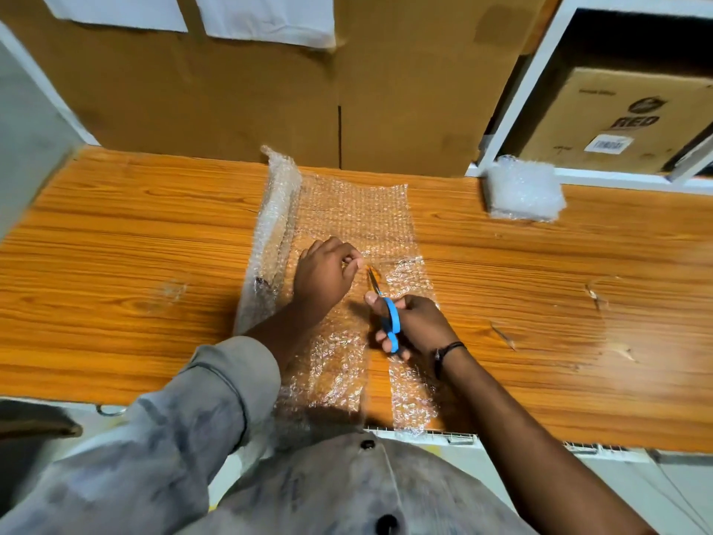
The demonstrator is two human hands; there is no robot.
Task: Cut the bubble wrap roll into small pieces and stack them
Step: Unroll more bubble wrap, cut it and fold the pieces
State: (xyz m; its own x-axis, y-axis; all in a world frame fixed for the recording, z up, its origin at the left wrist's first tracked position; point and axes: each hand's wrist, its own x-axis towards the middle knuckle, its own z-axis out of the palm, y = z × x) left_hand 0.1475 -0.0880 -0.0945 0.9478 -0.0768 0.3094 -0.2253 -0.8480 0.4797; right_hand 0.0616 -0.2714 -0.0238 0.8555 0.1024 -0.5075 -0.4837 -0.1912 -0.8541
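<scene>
So we're mid-cut here. The bubble wrap sheet (347, 210) lies flat on the desk (115, 264), with its near end hanging over the front edge. A slit already runs up from that edge, leaving a strip (409, 395) on the right.

The right hand (416, 322) has its fingers through the blue scissors (389, 322) and wrapped tight on the handles, blades in the wrap. The left hand (322, 278) sits just beside the blade tips, fingers curled, looks like they're pinching the sheet to keep it taut.

The leftover roll (276, 210) is along the sheet's left side. My guess for the next move: keep snipping straight to the far edge, then take the freed piece to the stack of cut pieces (524, 193), far right by the shelf.
</scene>
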